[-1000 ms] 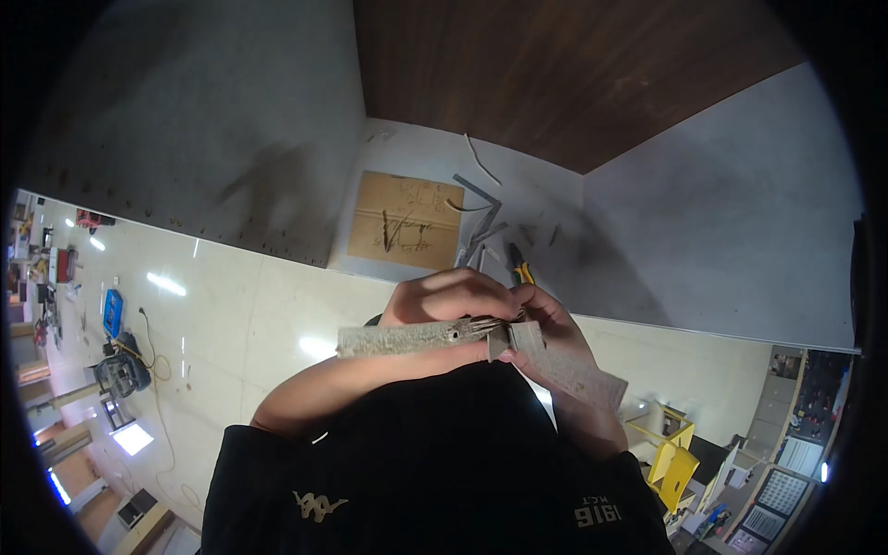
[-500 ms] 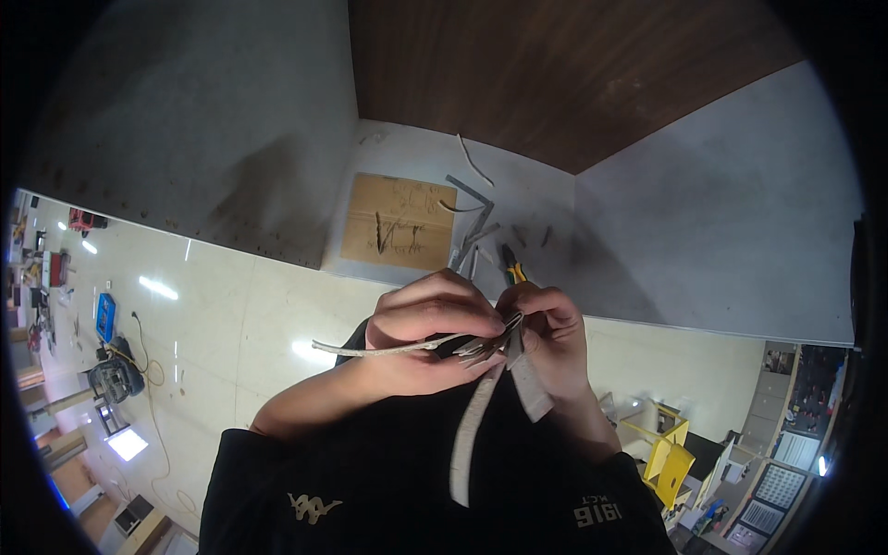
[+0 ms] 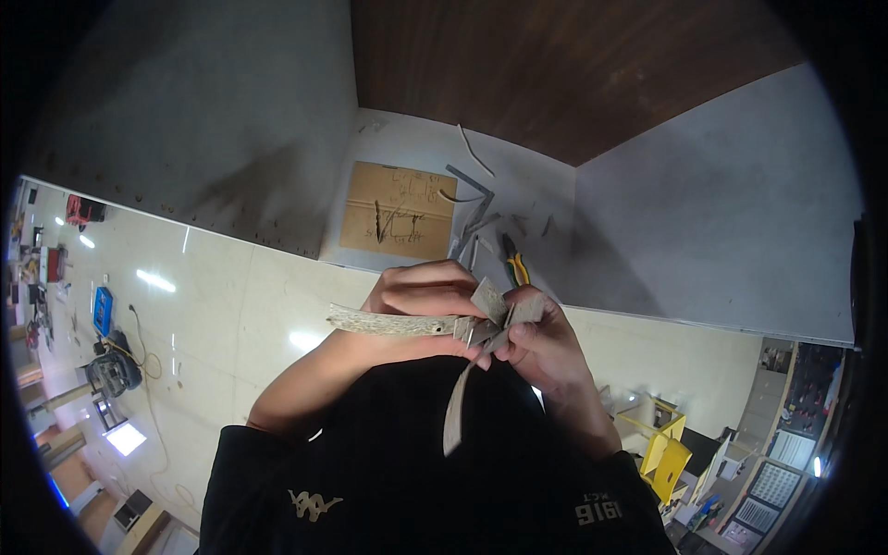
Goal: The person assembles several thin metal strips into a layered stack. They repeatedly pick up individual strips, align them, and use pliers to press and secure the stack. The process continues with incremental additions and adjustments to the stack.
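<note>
In front of my chest, both hands grip a bundle of folded, flat grey-beige strips [image 3: 476,330]. My left hand [image 3: 425,298] closes round the bundle from the left. A long mottled strip [image 3: 393,322] sticks out leftward across its fingers. My right hand [image 3: 546,356] pinches the other side between thumb and fingers, and short strip ends [image 3: 488,298] fan upward between the hands. Below, a narrow strip [image 3: 453,421] hangs down in front of my black shirt. How the strips join inside the bundle is hidden by my fingers.
Beyond my hands, a grey surface holds a cardboard sheet [image 3: 365,208] with dark marks, pliers [image 3: 515,264] with yellow-and-green handles, and several grey strips [image 3: 487,202]. Panels enclose it on the sides and back. A blue tray [image 3: 103,310] and yellow frame [image 3: 668,470] stand lower down.
The bundle has turned in my hands: strip ends now point upward, and the left strip shows its broad face. One hanging strip has swung up, while the other hangs shorter.
</note>
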Motion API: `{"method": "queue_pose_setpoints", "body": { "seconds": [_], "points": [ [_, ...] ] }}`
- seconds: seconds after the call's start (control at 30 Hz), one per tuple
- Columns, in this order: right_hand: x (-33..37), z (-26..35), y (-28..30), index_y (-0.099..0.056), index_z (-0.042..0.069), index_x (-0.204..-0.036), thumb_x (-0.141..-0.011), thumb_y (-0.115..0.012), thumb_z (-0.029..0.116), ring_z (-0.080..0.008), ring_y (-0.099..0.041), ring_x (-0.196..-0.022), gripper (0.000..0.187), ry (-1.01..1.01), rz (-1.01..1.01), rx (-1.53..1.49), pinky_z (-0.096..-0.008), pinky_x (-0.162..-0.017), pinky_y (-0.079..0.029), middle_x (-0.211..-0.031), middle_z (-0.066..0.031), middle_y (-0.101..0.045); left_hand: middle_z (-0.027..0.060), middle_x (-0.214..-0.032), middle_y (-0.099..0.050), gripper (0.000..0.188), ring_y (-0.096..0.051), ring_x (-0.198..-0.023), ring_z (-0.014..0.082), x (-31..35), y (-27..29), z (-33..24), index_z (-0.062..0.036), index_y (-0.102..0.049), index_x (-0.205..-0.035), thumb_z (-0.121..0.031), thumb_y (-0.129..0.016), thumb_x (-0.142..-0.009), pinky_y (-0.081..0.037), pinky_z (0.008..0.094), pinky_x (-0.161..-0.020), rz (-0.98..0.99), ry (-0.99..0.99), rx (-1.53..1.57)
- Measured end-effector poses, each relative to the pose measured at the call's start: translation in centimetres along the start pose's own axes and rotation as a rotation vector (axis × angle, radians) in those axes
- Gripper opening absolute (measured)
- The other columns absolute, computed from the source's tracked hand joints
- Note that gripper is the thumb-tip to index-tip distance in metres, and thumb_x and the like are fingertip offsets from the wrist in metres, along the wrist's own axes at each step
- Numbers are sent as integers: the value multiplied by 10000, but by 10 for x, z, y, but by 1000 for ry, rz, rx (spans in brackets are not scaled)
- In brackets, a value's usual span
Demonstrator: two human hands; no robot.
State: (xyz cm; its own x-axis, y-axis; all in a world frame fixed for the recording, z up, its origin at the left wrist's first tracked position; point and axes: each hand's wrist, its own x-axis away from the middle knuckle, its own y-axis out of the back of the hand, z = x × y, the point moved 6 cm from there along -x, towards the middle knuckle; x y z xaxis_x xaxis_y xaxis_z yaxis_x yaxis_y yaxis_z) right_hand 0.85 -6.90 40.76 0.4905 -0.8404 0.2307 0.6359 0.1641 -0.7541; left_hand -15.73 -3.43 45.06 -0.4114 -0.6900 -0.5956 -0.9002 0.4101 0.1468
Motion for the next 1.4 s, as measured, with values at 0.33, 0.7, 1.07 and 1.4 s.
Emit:
{"method": "queue_pose_setpoints", "body": {
  "seconds": [0.33,0.7,1.07,1.4],
  "points": [
    [-1,-11,-5,-567,52,-1131,-947,-586,83,-191,-653,-903,188,-63,-75,-36,-328,-801,-549,-1083,-86,-626,77,-977,-691,535,-668,-902,164,5,-17,15,24,-630,-1100,-157,-886,-666,-535,289,-791,-166,303,415],
    [-7,-14,2,-564,117,-1177,-966,-577,212,-172,-661,-878,232,-41,-60,-120,-273,-775,-555,-1014,-52,-656,95,-904,-660,381,-656,-881,187,2,-18,25,-26,-549,-892,20,-848,-661,-530,333,-773,-317,521,672],
    [-15,-10,7,-458,142,-1284,-936,-626,197,-120,-627,-851,390,99,-139,125,-234,-729,-535,-1064,-21,-622,95,-931,-649,294,-633,-906,176,2,-26,40,-24,-544,-865,60,-777,-706,-516,316,-778,-288,579,877],
    [-15,-9,20,-432,122,-1331,-960,-507,73,-136,-620,-895,382,-5,-172,93,-254,-709,-530,-1203,-40,-571,126,-1050,-667,306,-623,-1033,208,0,-15,37,-7,-657,-934,-69,-831,-690,-489,321,-864,-211,374,353]
  ]
}}
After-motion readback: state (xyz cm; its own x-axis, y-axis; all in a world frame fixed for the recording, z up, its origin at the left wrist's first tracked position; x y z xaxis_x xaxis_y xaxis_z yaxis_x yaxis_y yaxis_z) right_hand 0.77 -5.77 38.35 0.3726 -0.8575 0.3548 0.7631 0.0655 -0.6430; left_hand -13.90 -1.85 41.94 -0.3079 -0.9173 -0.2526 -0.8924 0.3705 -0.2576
